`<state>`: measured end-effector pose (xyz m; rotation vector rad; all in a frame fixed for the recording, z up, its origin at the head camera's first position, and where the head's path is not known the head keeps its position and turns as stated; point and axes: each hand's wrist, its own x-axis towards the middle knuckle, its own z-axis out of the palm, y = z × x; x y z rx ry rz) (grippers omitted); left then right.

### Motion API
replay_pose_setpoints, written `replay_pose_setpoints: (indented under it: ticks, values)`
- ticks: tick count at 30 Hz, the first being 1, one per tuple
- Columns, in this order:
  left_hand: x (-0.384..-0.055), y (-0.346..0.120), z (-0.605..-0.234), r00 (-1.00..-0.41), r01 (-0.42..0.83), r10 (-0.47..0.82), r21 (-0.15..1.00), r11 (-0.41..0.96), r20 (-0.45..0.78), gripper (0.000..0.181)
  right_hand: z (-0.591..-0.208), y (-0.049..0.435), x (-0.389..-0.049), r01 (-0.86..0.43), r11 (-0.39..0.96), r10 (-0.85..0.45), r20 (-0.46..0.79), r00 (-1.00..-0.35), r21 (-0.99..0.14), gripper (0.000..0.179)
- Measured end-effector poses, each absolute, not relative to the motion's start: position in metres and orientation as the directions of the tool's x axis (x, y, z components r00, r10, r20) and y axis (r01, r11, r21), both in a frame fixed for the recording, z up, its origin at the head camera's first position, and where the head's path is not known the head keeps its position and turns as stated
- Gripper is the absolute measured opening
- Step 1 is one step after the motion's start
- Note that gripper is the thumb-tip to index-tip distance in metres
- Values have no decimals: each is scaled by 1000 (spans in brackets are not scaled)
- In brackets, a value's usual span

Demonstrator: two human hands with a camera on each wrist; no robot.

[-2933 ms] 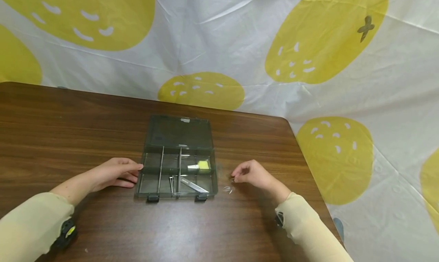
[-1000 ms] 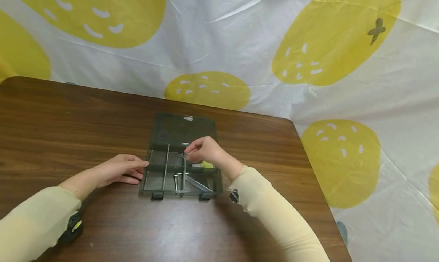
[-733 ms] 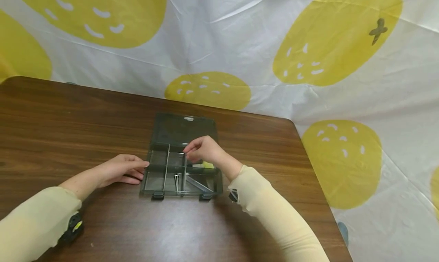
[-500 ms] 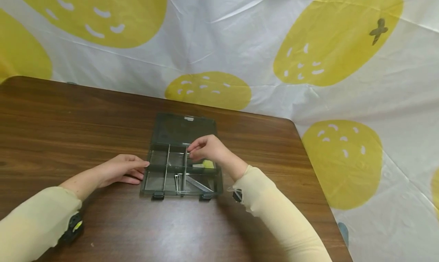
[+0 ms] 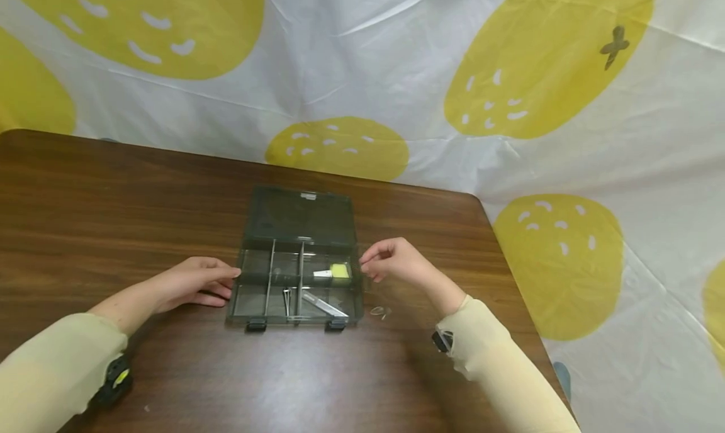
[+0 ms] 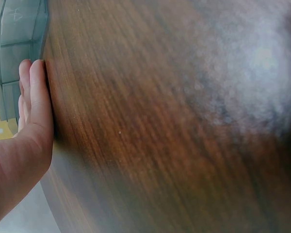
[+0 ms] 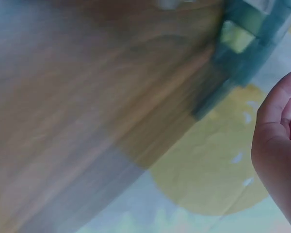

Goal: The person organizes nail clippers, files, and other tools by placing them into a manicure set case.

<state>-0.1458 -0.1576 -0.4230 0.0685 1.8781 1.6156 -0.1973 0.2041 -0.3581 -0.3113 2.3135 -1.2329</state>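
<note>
My left hand (image 5: pixel 195 283) rests at the left wall of a smoky clear divided box (image 5: pixel 253 301), a fingertip touching its rim. In the left wrist view its fingers (image 6: pixel 38 92) lie straight along the box's side. My right hand (image 5: pixel 399 261) hovers just off the box's right wall, fingers loosely bent, nothing visible between them. Inside the box lie a yellow block with a white end (image 5: pixel 340 270), a slim metal clip (image 5: pixel 287 301) and a flat silvery strip (image 5: pixel 324 304). Several small clear, loop-like pieces (image 5: pixel 377 311) lie on the table right of the box.
The box's lid (image 5: pixel 301 216) is folded back, and two latches (image 5: pixel 256 325) face the front. Brown wood-grain table (image 5: pixel 141 200) surrounds the box. A white curtain with yellow fruit shapes (image 5: pixel 362 74) hangs along the back and right edges.
My right hand went from the small clear pieces to the box's back middle compartment, apparently with a small piece, then withdrew to the right. My left hand has stayed at the box's left wall.
</note>
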Motion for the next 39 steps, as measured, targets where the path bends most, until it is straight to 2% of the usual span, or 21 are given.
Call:
replay_pose_setpoints:
  ticks: [12,30,39]
  values:
    - [-145,-160,-421,-789,-361,434,899,246,-435,57,-384,243,-186,-68,623,-477,-310,-822,-779,20]
    - [-145,-161,-420,-788,-364,431,897,251,-440,58,-406,242,-179,-167,643,-549,-298,-781,-747,14]
    - [-148,-160,-422,-785,-367,433,895,254,-444,57,-406,241,-177,-181,675,-537,-309,-785,-716,10]
